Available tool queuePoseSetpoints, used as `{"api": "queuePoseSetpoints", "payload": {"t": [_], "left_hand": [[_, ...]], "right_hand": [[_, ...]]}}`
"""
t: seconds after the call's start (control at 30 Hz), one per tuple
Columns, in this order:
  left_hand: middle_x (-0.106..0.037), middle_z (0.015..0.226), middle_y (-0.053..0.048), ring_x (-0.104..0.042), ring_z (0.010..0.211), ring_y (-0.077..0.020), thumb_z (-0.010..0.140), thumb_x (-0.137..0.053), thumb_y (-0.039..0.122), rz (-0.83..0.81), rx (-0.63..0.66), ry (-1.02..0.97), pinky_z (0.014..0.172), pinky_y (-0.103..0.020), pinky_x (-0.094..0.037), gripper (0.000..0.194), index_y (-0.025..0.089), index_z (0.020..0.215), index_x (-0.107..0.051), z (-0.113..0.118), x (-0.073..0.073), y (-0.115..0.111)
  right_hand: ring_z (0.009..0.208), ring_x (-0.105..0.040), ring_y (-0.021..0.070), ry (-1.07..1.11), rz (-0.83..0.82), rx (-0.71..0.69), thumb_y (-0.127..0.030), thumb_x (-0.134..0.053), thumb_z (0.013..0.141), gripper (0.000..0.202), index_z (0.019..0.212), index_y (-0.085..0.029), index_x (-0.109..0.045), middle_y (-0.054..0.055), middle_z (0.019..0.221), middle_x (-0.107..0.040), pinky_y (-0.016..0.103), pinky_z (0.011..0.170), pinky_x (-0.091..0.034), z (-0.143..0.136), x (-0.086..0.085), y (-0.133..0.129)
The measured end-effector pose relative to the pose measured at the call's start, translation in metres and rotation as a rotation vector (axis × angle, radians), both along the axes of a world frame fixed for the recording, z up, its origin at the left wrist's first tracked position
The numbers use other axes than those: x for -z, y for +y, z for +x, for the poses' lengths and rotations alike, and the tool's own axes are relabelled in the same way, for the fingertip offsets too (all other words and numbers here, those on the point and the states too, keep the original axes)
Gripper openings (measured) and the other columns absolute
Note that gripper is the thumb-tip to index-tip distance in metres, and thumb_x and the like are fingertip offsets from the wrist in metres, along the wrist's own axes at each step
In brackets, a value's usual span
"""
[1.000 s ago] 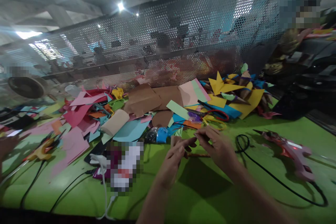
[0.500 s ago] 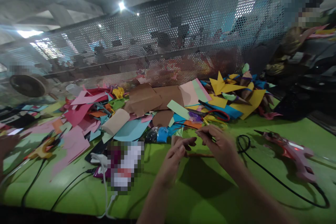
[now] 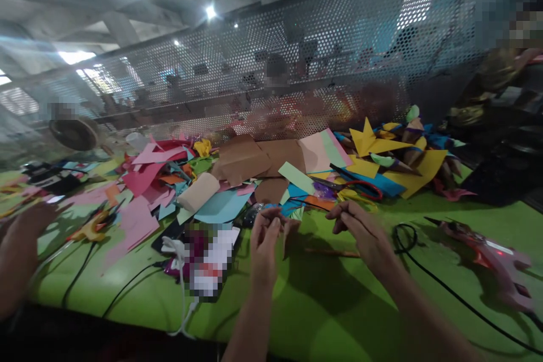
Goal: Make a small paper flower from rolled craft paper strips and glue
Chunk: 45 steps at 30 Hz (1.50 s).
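My left hand is closed in a pinch on a small brown paper piece, held just above the green tabletop. To its right, my right hand has its fingers curled and thumb drawn in. A thin dark strand runs up to its fingertips, but whether they grip it I cannot make out. Below and between the hands lies a slim brown stick. Behind the right hand rest red-and-black handled scissors.
A pink glue gun with a looping black cord lies on the right. Coloured paper scraps and yellow paper shapes heap along the perforated screen. On the left are a phone, cables, a yellow glue gun and another person's hand.
My left hand's fingers have gone from stretched out to closed on the brown paper piece. The gap between my hands has widened. The view has turned slightly left.
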<state>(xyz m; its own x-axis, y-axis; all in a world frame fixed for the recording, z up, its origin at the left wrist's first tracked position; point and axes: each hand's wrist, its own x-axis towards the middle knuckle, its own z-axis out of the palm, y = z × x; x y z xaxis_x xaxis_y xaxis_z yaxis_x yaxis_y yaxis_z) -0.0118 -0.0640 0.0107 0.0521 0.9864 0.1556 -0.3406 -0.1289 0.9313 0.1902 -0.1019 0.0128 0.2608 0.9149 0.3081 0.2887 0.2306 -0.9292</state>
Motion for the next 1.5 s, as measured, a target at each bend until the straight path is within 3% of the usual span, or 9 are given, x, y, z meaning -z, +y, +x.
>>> {"api": "queuePoseSetpoints", "payload": {"t": [0.13,0.27,0.43,0.73,0.87,1.03,1.13,1.37,1.5], "left_hand": [[-0.062,0.088,-0.003,-0.059,0.084,-0.016,0.088,-0.063,0.038,0.032,-0.168,0.125,0.074,-0.025,-0.046,0.023,0.02,0.102,-0.065,-0.006,0.001,0.01],[-0.064,0.094,-0.004,-0.06,0.088,-0.0179,0.088,-0.061,0.037,0.052,-0.174,0.309,0.08,-0.029,-0.048,0.022,0.02,0.103,-0.063,-0.006,0.011,0.015],[-0.064,0.097,-0.005,-0.06,0.089,-0.0183,0.09,-0.058,0.035,0.102,-0.235,0.503,0.081,-0.03,-0.048,0.022,0.021,0.107,-0.061,-0.005,0.016,0.015],[-0.066,0.098,-0.007,-0.063,0.089,-0.0194,0.091,-0.056,0.036,0.088,-0.375,0.563,0.08,-0.032,-0.049,0.024,0.02,0.107,-0.06,-0.017,0.012,0.018],[-0.068,0.102,-0.01,-0.063,0.097,-0.0241,0.09,-0.057,0.031,0.15,-0.381,0.927,0.086,-0.037,-0.048,0.021,0.019,0.106,-0.062,-0.023,0.009,0.024],[-0.067,0.116,-0.014,-0.056,0.115,-0.0327,0.085,-0.064,0.033,0.132,-0.374,1.439,0.096,-0.044,-0.043,0.036,0.017,0.117,-0.061,-0.015,0.007,0.03],[-0.066,0.12,-0.016,-0.054,0.118,-0.0362,0.083,-0.065,0.038,0.127,-0.383,1.583,0.096,-0.048,-0.042,0.044,0.017,0.122,-0.059,-0.007,0.01,0.033],[-0.067,0.121,-0.017,-0.056,0.116,-0.037,0.08,-0.063,0.026,0.142,-0.409,1.585,0.097,-0.05,-0.041,0.05,0.016,0.129,-0.057,-0.003,0.018,0.035],[-0.067,0.123,-0.013,-0.056,0.119,-0.0325,0.082,-0.066,0.027,0.173,-0.471,1.453,0.101,-0.045,-0.041,0.049,0.02,0.13,-0.058,-0.009,0.015,0.033]], "right_hand": [[0.063,-0.059,0.0153,0.154,0.027,-0.029,-0.032,-0.049,0.091,0.017,0.083,-0.021,-0.06,0.002,0.083,-0.065,0.03,0.061,-0.048,-0.001,0.001,0.002],[0.061,-0.058,0.0154,0.215,0.039,-0.03,-0.036,-0.051,0.091,0.02,0.082,-0.021,-0.06,0.004,0.082,-0.066,0.03,0.058,-0.048,0.0,-0.004,0.002],[0.059,-0.058,0.0163,0.158,0.042,-0.014,-0.044,-0.051,0.092,0.026,0.083,-0.021,-0.061,0.003,0.071,-0.065,0.03,0.057,-0.048,0.002,-0.008,0.004],[0.056,-0.058,0.0153,0.053,0.076,0.065,-0.051,-0.052,0.093,0.035,0.075,-0.021,-0.059,0.001,0.065,-0.062,0.027,0.053,-0.046,0.003,-0.005,0.003],[0.054,-0.057,0.0162,-0.04,0.075,0.091,-0.05,-0.059,0.09,0.032,0.074,-0.022,-0.062,0.001,0.063,-0.063,0.027,0.052,-0.044,0.003,-0.004,0.004],[0.068,-0.064,0.0209,-0.261,0.126,0.157,-0.043,-0.062,0.085,0.029,0.103,-0.022,-0.071,0.008,0.1,-0.073,0.034,0.065,-0.048,0.006,0.0,0.008],[0.068,-0.065,0.0221,-0.318,0.093,0.195,-0.046,-0.055,0.09,0.031,0.08,-0.021,-0.072,0.006,0.082,-0.073,0.032,0.06,-0.044,0.008,0.002,0.008],[0.066,-0.063,0.0222,-0.272,0.073,0.186,-0.048,-0.06,0.085,0.029,0.084,-0.021,-0.069,0.006,0.081,-0.073,0.032,0.06,-0.045,0.009,0.007,0.012],[0.068,-0.066,0.0235,-0.228,0.055,0.145,-0.046,-0.061,0.085,0.027,0.087,-0.021,-0.071,0.006,0.079,-0.074,0.033,0.062,-0.049,0.009,0.012,0.014]]}}
